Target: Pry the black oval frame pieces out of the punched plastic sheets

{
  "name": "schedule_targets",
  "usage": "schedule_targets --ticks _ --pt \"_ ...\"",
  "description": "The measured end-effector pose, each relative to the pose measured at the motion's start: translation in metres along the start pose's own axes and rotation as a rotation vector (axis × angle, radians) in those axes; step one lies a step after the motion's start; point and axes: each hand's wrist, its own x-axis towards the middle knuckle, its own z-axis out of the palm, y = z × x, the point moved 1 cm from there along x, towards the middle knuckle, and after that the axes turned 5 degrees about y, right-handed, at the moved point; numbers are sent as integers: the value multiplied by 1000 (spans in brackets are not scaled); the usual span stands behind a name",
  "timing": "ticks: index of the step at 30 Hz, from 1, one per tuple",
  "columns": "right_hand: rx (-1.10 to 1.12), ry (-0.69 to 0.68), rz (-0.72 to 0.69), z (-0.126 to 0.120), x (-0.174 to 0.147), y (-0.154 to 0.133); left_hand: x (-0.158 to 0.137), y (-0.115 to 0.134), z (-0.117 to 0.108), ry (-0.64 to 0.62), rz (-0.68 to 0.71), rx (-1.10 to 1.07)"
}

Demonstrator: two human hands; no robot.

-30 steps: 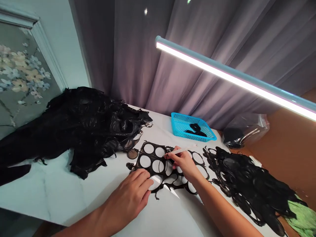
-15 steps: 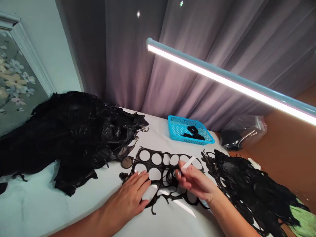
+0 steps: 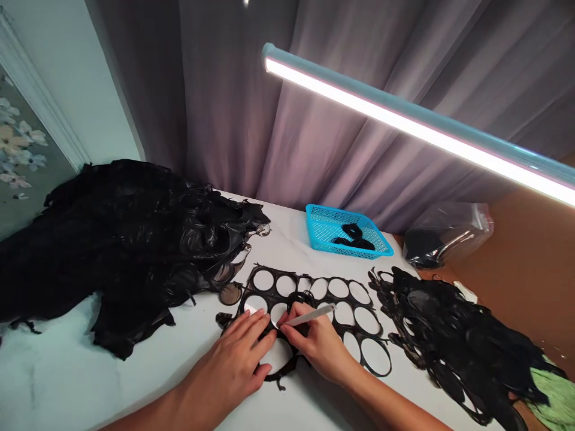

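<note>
White and slim, the tool (image 3: 314, 314) was pinched in the right hand (image 3: 317, 341), aimed down at the black sheet (image 3: 353, 328). The left hand (image 3: 240, 353) lay on the sheet's near left, fingers slightly spread, gripping nothing I could see. Full of round holes, the sheet lay on the table (image 3: 193, 338) between two heaps (image 3: 135, 239) (image 3: 467, 341); it looked light, limp, easily torn, best pressed down at its wider strips. Beyond stood a blue basket (image 3: 324, 230).

The left hand (image 3: 240, 354) and right hand (image 3: 320, 344) hid parts of the sheet (image 3: 272, 297); the tip of the tool (image 3: 311, 315) was too small to make out. The left edge cut off the painting (image 3: 15, 143) and larger pile (image 3: 112, 239), the right edge the lamp (image 3: 404, 117) and cloth (image 3: 556, 395).
</note>
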Motion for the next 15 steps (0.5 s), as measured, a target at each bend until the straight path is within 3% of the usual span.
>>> schedule_targets --ticks 11,15 --pt "-269 16 -114 5 -4 1 -4 0 7 -22 -18 -15" --pt "-598 -27 -382 12 -11 0 -10 -2 20 -16 -60 -49"
